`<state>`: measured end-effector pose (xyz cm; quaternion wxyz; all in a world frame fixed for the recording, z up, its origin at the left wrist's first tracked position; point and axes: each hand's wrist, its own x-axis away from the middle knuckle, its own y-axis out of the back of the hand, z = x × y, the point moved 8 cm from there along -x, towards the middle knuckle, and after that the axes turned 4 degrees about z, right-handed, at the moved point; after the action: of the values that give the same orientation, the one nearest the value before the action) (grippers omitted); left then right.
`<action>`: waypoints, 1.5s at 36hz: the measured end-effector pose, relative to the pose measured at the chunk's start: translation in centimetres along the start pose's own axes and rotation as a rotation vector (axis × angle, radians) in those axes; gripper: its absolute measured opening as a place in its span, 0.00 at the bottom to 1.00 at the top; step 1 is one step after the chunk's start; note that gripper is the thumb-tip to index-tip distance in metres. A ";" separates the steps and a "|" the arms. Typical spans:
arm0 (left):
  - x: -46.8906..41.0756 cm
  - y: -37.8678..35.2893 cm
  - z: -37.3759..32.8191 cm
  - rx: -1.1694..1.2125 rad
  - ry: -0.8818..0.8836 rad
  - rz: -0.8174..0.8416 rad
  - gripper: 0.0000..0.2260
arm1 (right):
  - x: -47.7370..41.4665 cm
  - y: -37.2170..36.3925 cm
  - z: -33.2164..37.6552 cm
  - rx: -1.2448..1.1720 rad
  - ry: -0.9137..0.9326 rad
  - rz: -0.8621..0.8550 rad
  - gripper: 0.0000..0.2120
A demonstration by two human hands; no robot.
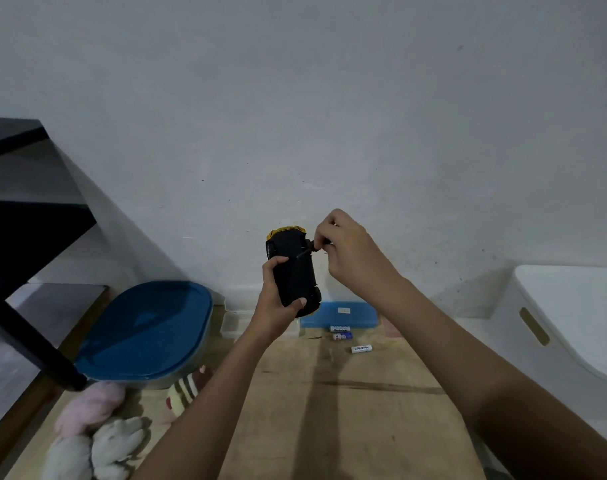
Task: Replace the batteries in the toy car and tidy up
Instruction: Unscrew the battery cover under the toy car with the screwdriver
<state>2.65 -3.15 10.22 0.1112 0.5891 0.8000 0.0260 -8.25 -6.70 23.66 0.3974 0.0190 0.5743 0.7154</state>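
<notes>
Pale plush toys (97, 441) lie nearest, at the left edge of the brown cardboard surface (347, 410). Farther on, three white-and-blue cylindrical batteries (361, 348) lie just before a flat blue plastic case (340, 315). Above them, off the surface, the left hand (278, 306) grips the yellow toy car (295, 271) from the left, black underside toward the camera. The right hand (350, 258), on the car's right, pinches a small dark screwdriver (307, 251), tip at the underside. A white wall (330, 98) stands behind.

Plastic, wood, plush
Matt black plastic under the toy car (295, 278); table (364, 427) bare matt wood; blue lid (146, 330) smooth, glossy; plush toys (97, 441) fluffy.
</notes>
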 end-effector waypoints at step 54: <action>8.1 -3.8 9.8 0.015 0.282 0.151 0.30 | 13.5 -16.9 -7.9 -0.496 -0.314 0.188 0.18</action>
<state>-1.12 2.47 -1.21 -0.0090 0.6390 0.7612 0.1106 -12.10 -4.68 1.03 0.4061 0.0847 0.3094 0.8557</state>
